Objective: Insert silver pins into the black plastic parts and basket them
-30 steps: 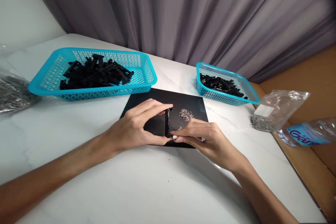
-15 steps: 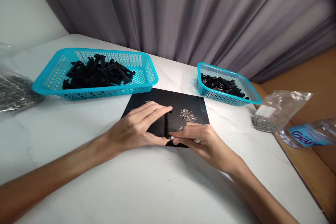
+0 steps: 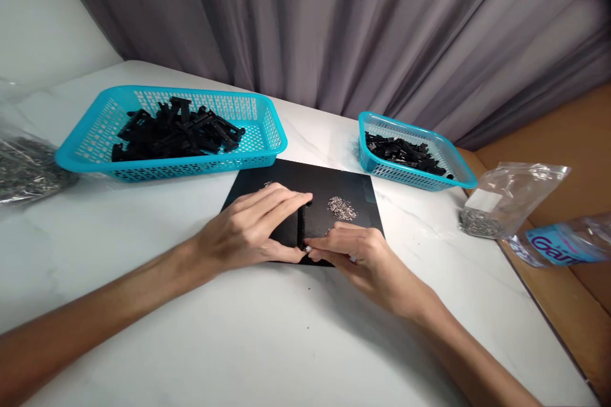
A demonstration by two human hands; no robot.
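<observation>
My left hand [image 3: 255, 226] grips a narrow black plastic part [image 3: 301, 226] near its two ends, forefinger at the far end and thumb at the near end. The part is over a black mat [image 3: 329, 181]. In my right hand [image 3: 363, 251] a slim white tool [image 3: 308, 248] is pinched between thumb and fingers, its tip at the near end of the black part. Most of the tool is hidden by the fingers, so its kind is not clear. Beyond my right hand lies a pile of small metal pins [image 3: 342, 208] on the mat.
A blue basket [image 3: 191, 165] of black plastic parts stands at the left, a smaller blue basket [image 3: 405, 179] of black pieces at the right. Clear bags of metal bits [image 3: 31, 168] [image 3: 482, 224] flank them. A plastic bottle [image 3: 563, 245] lies at the far right.
My right hand and the white tool have shifted slightly left, closer against the near end of the black part. My left hand keeps its grip.
</observation>
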